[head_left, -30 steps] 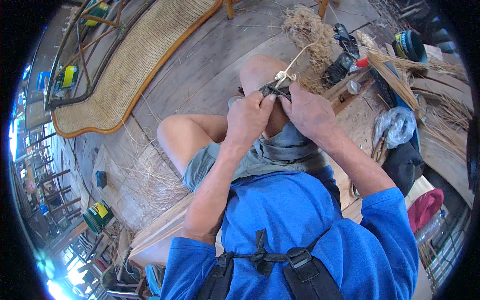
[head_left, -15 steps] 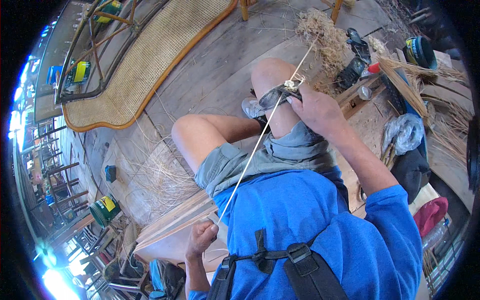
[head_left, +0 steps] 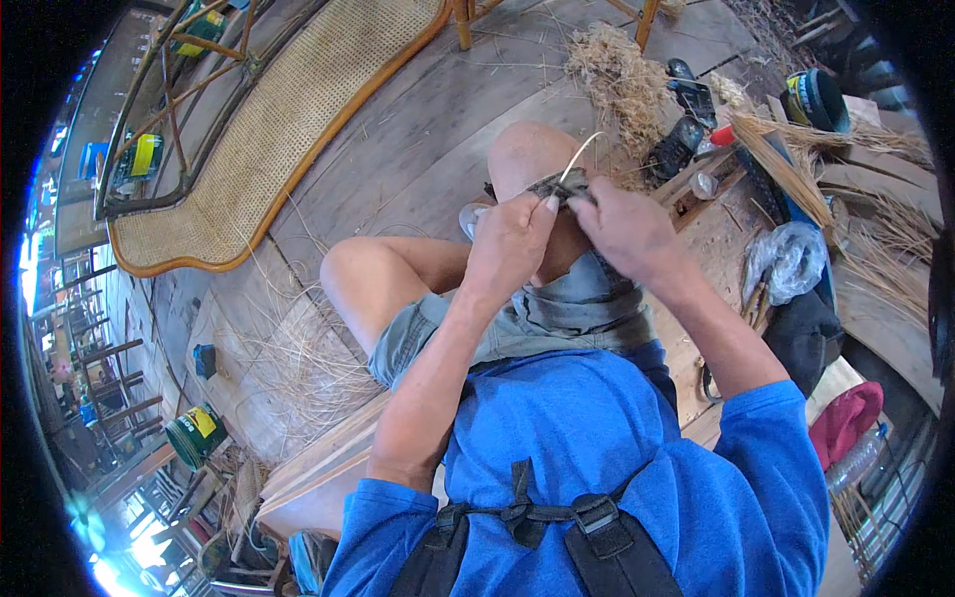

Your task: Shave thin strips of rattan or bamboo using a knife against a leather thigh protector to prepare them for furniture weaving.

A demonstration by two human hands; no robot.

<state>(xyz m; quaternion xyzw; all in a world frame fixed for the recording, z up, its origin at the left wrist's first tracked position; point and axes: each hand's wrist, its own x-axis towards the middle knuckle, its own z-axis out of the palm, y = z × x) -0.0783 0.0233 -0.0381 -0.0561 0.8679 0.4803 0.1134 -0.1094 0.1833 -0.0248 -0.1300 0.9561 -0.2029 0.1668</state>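
Both my hands meet just above my bent right knee, where a dark pad [head_left: 545,187] is wrapped round the leg. A pale cane strip [head_left: 579,152] rises from the pad and curves up to the right. My left hand [head_left: 509,242] is closed in a pinch on the strip's near part, thumb against the pad's edge. My right hand [head_left: 627,231] is closed at the pad's right side, thumb pointing at the strip. Its fingertips are hidden, so what lies in them cannot be made out.
Fibre shavings [head_left: 622,85] lie beyond the knee, near black sandals [head_left: 678,147]. A woven cane panel [head_left: 288,119] with a wooden rim lies at the far left. Loose strips [head_left: 298,348] spread left of my legs. Cane bundles [head_left: 786,169] and a plastic bag [head_left: 791,261] lie right.
My left hand has moved from beside my left hip up to the knee. The strip stretched across my lap is no longer visible there. My right hand stays at the pad.
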